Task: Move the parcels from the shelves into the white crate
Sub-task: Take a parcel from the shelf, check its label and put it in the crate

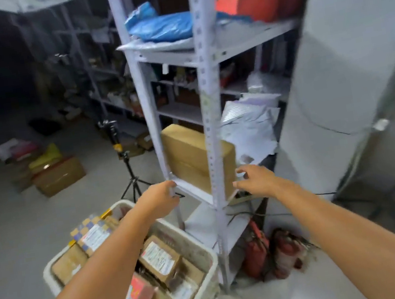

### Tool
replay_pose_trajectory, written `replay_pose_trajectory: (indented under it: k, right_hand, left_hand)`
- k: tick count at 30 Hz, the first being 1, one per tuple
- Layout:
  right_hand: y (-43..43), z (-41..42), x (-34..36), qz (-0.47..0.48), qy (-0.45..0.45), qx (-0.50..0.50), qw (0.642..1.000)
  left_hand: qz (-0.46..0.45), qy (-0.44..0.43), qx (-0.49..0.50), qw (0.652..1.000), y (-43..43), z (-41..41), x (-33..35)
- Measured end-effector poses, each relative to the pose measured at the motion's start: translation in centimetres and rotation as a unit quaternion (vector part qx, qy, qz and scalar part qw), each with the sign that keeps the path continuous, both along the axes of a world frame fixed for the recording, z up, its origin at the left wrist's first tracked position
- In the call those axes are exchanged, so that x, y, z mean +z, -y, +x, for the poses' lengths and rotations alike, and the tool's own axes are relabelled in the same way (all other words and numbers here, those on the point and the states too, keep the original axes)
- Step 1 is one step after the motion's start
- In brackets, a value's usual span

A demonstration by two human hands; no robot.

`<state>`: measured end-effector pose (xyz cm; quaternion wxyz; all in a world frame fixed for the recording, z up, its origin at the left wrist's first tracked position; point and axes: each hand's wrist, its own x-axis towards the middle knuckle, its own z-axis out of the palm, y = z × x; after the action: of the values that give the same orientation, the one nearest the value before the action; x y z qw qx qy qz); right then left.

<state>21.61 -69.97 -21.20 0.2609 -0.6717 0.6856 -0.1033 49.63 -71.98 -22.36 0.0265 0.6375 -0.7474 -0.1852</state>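
One tall white shelf rack (205,75) takes up the middle of the view. The white crate (48,273) sits on the floor just left of its foot, under the left forearm and already pretty stuffed with parcels.

The next parcel looks like the brown cardboard box (190,158) on a low shelf. It's standing on edge, with its long side running from back-left to front-right, and the near end pokes out past the rack's front post on the right side.

Both arms are stretched toward it, so I'd guess a two-handed lift is coming. The box lies straight ahead, between the two hands and a bit above them.

The right grip (254,179) is closer. Its fingers are spread apart and holding nothing, just beside the box's near bottom corner but not clearly touching.

The left grip (159,198) is loosely bent and empty too, up against the front-left post. It's too blurry to say if it touches. That post sits between it and the box, so it probably has to reach around.
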Motion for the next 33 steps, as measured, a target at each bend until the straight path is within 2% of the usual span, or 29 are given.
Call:
replay_pose_trajectory:
  k: [4,10,20,27,33]
  right_hand:
    - [-4.7,-9.1,1.2,-0.009,-0.026,-0.051,0.998]
    - [-11.7,-21.9,1.9,0.001,-0.032,-0.154,0.988]
    - [-20.5,-35.9,1.3,-0.004,-0.036,-0.320,0.947]
    - [-25.5,-41.8,-1.0,0.038,-0.044,-0.453,0.890]
    - [-31.3,-43.5,-2.3,0.056,-0.023,-0.577,0.815]
  left_hand:
    - [-0.007,0.011,-0.059,0.998,-0.9,-9.0,2.2]
    - [-0.029,-0.017,-0.145,0.989,-2.6,-23.2,4.1]
    - [-0.012,-0.025,-0.298,0.954,-3.9,-44.0,3.8]
    - [0.024,-0.038,-0.432,0.901,-3.7,-56.9,0.6]
    - [0.030,-0.031,-0.546,0.837,-6.5,-65.4,-2.3]
